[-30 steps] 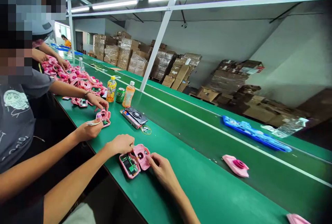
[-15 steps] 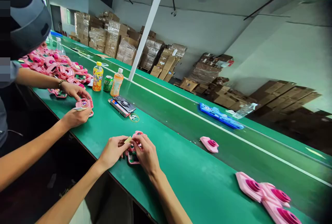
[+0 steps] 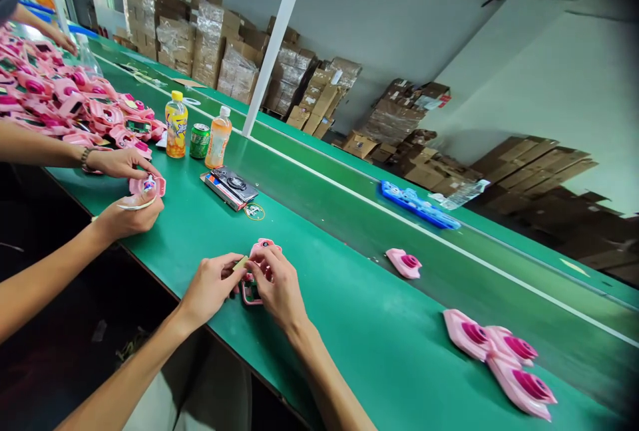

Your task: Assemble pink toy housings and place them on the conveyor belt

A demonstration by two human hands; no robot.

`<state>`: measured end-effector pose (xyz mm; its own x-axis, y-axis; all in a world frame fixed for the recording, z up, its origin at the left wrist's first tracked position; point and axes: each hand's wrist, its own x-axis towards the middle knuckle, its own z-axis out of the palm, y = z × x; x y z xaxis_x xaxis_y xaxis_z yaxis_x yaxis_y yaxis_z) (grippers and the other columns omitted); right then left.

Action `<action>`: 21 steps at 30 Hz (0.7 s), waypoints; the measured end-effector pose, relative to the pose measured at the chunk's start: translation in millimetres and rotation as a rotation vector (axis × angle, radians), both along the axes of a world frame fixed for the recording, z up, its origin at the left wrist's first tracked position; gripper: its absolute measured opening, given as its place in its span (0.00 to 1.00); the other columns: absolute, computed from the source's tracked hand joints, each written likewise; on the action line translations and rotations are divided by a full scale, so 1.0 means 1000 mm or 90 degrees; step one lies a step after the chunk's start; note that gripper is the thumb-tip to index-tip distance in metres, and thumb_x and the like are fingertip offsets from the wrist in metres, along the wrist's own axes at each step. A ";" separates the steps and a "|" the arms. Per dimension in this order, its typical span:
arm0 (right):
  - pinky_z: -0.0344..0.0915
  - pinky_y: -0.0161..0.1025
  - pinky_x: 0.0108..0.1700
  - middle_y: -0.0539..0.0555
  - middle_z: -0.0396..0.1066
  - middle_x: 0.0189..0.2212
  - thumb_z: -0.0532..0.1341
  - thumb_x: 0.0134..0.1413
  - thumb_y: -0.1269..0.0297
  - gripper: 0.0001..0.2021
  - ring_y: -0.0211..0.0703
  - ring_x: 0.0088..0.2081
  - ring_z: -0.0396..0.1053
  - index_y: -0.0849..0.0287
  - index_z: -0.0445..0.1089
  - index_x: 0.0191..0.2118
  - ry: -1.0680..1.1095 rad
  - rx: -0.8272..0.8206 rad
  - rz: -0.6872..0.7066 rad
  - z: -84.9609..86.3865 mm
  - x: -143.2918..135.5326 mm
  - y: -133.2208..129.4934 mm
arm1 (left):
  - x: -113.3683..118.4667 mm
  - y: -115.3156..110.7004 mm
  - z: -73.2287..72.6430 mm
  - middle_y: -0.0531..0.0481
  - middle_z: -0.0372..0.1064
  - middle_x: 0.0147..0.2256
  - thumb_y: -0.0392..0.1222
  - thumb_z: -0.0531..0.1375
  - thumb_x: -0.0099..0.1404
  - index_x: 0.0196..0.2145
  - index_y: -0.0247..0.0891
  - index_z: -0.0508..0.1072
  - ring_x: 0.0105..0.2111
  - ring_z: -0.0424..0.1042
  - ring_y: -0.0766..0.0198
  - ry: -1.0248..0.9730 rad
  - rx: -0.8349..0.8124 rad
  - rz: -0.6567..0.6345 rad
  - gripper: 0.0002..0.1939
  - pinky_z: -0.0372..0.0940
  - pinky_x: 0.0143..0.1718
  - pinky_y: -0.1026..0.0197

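Note:
A pink toy camera shell (image 3: pixel 261 247) lies on the green bench (image 3: pixel 349 324) near its front edge, mostly covered by my hands. My right hand (image 3: pixel 278 288) presses down on it from the right. My left hand (image 3: pixel 212 285) touches it from the left and pinches a small tan piece (image 3: pixel 241 263) against it. A green circuit board shows at the shell's lower edge between my hands.
A co-worker's hands (image 3: pixel 124 188) work on another pink shell to my left, with a heap of pink shells (image 3: pixel 60 102) behind. Two drink bottles (image 3: pixel 176 124), a can (image 3: pixel 200 140) and a phone (image 3: pixel 230 186) stand beyond. Pink shells (image 3: pixel 499 354) and a blue part (image 3: pixel 419 205) lie to the right.
A second ago the shell lay open in two halves between my hands; now both hands are closed over it. My view has tilted downward and to the right.

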<state>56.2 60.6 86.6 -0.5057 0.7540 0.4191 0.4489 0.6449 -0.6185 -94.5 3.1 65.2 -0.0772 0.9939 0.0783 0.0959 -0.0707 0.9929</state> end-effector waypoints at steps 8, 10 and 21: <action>0.64 0.34 0.30 0.54 0.71 0.36 0.50 0.67 0.73 0.09 0.40 0.32 0.68 0.56 0.66 0.40 -0.125 0.213 0.013 -0.015 0.006 0.004 | 0.006 0.003 -0.004 0.53 0.70 0.24 0.50 0.59 0.67 0.46 0.33 0.78 0.19 0.63 0.69 -0.045 -0.030 0.036 0.19 0.57 0.19 0.67; 0.67 0.35 0.32 0.55 0.73 0.38 0.49 0.68 0.74 0.11 0.41 0.35 0.70 0.56 0.67 0.42 -0.139 0.286 0.033 -0.016 0.006 0.004 | 0.003 0.006 -0.004 0.51 0.72 0.26 0.50 0.59 0.65 0.48 0.31 0.78 0.20 0.64 0.68 -0.082 -0.034 0.043 0.22 0.57 0.18 0.67; 0.75 0.48 0.52 0.58 0.73 0.55 0.51 0.66 0.75 0.18 0.51 0.55 0.71 0.49 0.71 0.53 -0.256 0.351 0.135 0.012 0.045 -0.037 | -0.019 0.015 -0.002 0.53 0.71 0.28 0.56 0.69 0.57 0.56 0.30 0.72 0.24 0.65 0.69 -0.320 -0.041 -0.001 0.36 0.64 0.29 0.64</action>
